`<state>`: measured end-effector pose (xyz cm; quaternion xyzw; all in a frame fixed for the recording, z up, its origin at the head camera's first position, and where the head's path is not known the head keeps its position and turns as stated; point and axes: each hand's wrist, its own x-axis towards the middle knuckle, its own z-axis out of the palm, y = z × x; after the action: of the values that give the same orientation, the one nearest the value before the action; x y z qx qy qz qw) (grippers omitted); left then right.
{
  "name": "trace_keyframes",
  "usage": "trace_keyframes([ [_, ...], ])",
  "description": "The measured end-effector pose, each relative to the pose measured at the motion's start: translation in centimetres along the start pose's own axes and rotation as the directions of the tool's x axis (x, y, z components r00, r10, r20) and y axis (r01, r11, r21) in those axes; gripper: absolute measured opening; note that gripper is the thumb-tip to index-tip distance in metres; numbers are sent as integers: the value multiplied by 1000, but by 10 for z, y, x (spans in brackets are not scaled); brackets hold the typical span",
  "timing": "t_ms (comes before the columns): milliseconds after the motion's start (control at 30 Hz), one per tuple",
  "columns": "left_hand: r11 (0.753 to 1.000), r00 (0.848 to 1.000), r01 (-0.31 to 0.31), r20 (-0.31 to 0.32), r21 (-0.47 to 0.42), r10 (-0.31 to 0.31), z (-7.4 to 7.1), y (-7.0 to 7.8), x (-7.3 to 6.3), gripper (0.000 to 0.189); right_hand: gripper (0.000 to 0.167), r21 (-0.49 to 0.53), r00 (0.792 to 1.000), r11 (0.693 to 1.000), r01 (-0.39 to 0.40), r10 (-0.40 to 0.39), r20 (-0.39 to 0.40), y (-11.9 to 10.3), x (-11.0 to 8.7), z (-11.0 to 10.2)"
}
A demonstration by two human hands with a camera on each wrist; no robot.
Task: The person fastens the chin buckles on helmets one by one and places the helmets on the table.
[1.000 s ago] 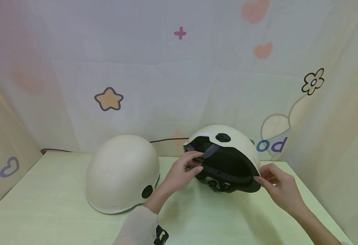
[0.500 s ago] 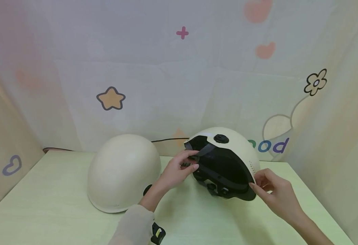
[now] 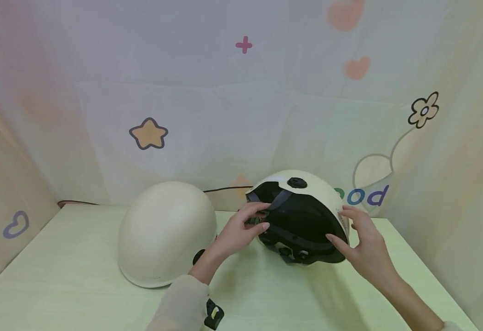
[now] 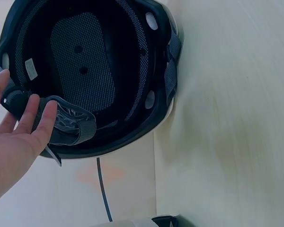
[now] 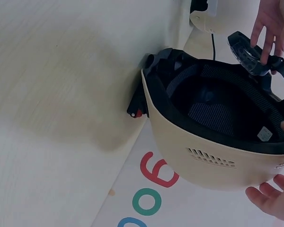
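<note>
A cream helmet (image 3: 313,184) with a black lining is tilted so that its inside faces me, at the right of the table. My left hand (image 3: 239,230) pinches the adjuster band (image 4: 75,123) at the helmet's left edge, fingers by its dark dial (image 4: 15,101). My right hand (image 3: 367,248) spreads across the right rim, thumb over the inside and fingertips at the outer shell. In the right wrist view, that hand is partly cut off; firm contact is hard to judge. A grey strap (image 3: 280,202) crosses the opening.
A second cream helmet (image 3: 167,230) lies dome up to the left, partly behind my left forearm. A thin black cable (image 3: 224,188) runs along the back edge of the pale green table (image 3: 80,276). A printed curtain (image 3: 208,115) hangs behind.
My right hand has left its pinch low on the rim, moving up with thumb and fingers spread wider. The helmet tipped down, then partly back up. My left hand stays at the band.
</note>
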<state>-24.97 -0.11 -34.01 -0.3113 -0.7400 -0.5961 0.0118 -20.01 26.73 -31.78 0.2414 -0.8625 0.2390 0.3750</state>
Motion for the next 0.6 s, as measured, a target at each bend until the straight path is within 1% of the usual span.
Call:
trace_keyframes([
  [133,1000,1000,13,21,-5,-12,2,1,0,42,58,-55,1000,998,7,-8,-23,2,3,2],
  [267,1000,1000,6,20,9,-6,3,-1,1,43,56,-67,1000,998,11,-13,-21,4,3,2],
  [433,1000,1000,-9,18,5,9,3,-2,1,45,54,-33,999,999,4,-5,-37,6,2,2],
  [600,1000,1000,-5,-1,-1,5,4,-3,-1,47,53,43,997,997,-68,69,-40,7,1,2],
])
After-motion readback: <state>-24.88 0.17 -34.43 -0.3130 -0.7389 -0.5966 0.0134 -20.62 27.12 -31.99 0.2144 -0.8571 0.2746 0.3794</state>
